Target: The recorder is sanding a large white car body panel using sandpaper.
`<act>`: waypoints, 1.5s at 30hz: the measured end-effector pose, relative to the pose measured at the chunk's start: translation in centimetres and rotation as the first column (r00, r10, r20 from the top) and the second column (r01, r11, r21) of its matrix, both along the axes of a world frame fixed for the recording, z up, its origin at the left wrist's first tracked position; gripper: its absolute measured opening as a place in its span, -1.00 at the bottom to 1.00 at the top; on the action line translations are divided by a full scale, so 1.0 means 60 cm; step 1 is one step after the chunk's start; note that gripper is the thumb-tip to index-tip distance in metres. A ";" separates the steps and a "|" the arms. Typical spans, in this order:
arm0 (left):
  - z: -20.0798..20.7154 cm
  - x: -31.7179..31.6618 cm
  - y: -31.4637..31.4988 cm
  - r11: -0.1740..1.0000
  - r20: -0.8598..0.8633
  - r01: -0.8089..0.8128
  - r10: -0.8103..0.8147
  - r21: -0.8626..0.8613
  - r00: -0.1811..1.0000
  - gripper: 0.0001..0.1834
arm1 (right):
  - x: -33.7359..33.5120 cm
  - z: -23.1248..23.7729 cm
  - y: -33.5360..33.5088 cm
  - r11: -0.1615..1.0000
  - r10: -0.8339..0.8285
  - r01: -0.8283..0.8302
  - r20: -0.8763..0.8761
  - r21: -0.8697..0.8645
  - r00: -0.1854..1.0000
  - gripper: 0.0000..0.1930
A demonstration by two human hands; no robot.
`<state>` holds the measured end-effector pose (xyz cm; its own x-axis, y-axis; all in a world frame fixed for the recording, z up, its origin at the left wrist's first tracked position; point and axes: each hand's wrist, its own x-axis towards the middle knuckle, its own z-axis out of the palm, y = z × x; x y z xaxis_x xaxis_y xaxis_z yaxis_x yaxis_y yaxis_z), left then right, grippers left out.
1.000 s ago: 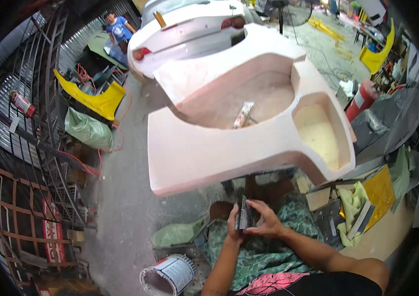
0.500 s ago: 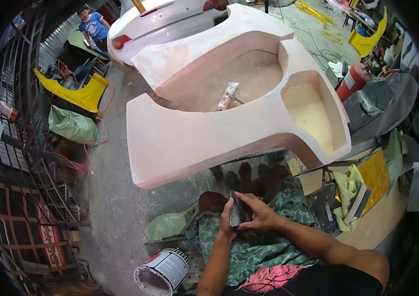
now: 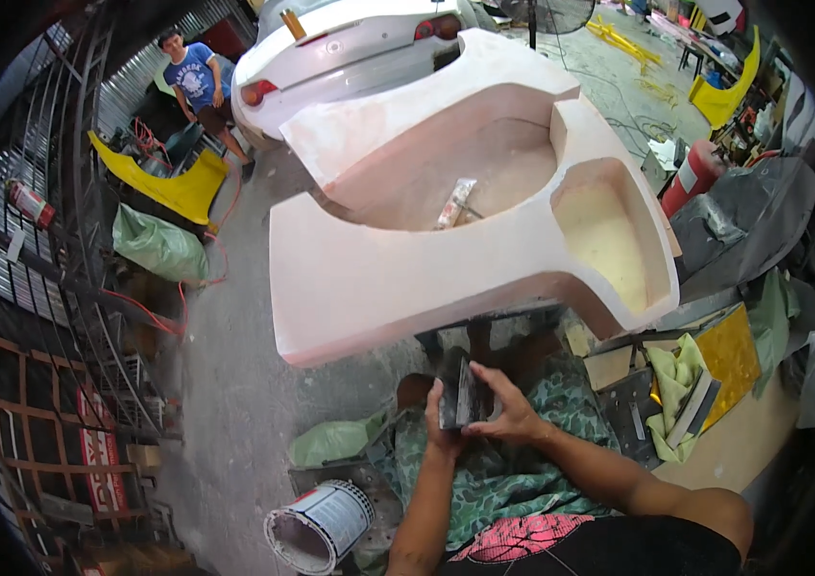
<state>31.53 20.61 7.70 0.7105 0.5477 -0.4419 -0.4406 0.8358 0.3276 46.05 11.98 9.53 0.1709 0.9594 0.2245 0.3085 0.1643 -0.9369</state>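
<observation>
Over my lap, both hands hold a dark sanding block (image 3: 451,401) that looks wrapped in dark sandpaper. My left hand (image 3: 440,434) is closed along its left side, thumb upright against it. On the other side my right hand (image 3: 513,415) grips with thumb and fingers. Just beyond my hands stands a large pale pink, smoothly shaped panel (image 3: 369,274) with a wide curved cutout and a smaller recess on its right. A crumpled tube (image 3: 453,204) lies inside the cutout beside a small tool, which is too small to make out.
A white tub (image 3: 350,514) lies tipped near my left forearm. Right of my knees are a yellow-green cloth (image 3: 669,384), boards and a long block. A fire extinguisher (image 3: 691,180) stands farther right. Behind the panel is a white car (image 3: 350,58); another person (image 3: 198,82) stands beside it.
The view has shifted, so most things sit slightly lower and to the right. My hands have turned the block so its broad dark face shows more. The other person now stands more upright.
</observation>
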 end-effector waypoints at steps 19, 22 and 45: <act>0.013 -0.001 -0.022 0.997 -0.007 0.049 -0.049 0.058 0.999 -0.36 | -0.013 0.009 -0.019 0.999 0.032 -0.031 0.086 -0.012 0.996 0.10; 0.027 0.009 -0.014 0.997 0.016 -0.027 0.026 0.072 1.000 -0.26 | -0.008 0.012 -0.015 0.992 -0.089 0.089 0.001 0.092 0.996 0.08; -0.020 0.004 -0.018 0.995 -0.010 0.076 -0.076 0.071 0.997 -0.34 | 0.002 0.013 -0.015 1.000 0.021 -0.021 0.020 -0.006 1.000 0.10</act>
<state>31.75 19.55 6.47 0.7481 0.5228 -0.4086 -0.3743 0.8410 0.3907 46.15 11.11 10.31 0.1464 0.9640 0.2219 0.3238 0.1652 -0.9316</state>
